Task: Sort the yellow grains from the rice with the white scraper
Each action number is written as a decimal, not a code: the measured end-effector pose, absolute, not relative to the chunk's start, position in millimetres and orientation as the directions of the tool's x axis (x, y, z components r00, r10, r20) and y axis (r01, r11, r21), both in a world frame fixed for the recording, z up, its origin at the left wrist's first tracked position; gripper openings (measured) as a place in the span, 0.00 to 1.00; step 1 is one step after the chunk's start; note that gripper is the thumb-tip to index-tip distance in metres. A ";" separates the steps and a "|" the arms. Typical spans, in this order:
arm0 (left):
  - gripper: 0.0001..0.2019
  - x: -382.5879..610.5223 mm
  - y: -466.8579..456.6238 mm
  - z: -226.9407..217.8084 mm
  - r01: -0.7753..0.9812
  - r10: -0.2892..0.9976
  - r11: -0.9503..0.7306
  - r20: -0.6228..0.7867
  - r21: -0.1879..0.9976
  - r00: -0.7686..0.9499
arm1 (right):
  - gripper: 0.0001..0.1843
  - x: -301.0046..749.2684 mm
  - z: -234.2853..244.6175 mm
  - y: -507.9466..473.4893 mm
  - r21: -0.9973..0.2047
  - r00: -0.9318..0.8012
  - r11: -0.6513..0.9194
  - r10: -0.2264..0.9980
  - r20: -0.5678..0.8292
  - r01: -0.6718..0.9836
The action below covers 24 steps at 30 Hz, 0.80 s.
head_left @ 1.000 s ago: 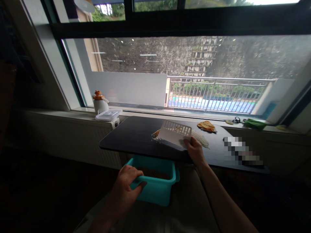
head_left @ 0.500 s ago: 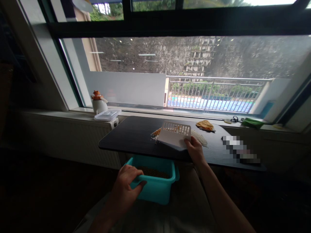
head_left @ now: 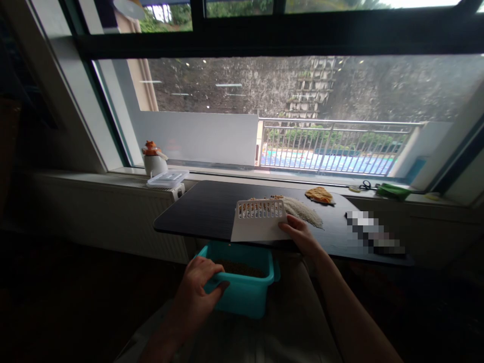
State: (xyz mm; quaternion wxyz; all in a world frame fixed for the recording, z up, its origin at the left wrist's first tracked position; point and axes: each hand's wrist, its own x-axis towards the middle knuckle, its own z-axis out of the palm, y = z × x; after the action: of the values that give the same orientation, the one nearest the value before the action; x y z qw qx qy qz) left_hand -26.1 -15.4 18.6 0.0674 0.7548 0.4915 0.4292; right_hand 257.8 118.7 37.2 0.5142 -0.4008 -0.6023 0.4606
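My right hand grips a white slotted scoop by its right edge, tilted up at the near edge of the dark table. Yellow-brown grains show behind the scoop's slots. A heap of white rice with some darker grains lies on the table just behind the scoop. My left hand is closed on the near left corner of a teal plastic bin. The bin sits on my lap below the table edge, with dark grains inside it.
An orange cloth lies at the table's back. On the windowsill stand a white jar with an orange figure, a clear lidded box, scissors and a green item. A blurred object rests at the table's right.
My right hand has drawn the scoop toward me and leftward to the table's near edge, tipping it more upright. The loose grains left of it are gone from the table. My left hand holds still.
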 end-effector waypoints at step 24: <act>0.02 -29.8 -13.3 14.4 0.693 0.812 -0.487 0.568 0.531 0.136 | 0.11 249.3 29.5 119.1 -0.735 0.320 0.140 0.835 0.448 0.663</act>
State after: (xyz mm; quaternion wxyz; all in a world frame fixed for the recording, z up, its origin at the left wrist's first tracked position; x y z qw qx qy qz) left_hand -29.8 -13.3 14.4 0.0699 0.7503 0.5016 0.4250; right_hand 249.3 119.1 29.5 0.4875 -0.6500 -0.5763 0.0880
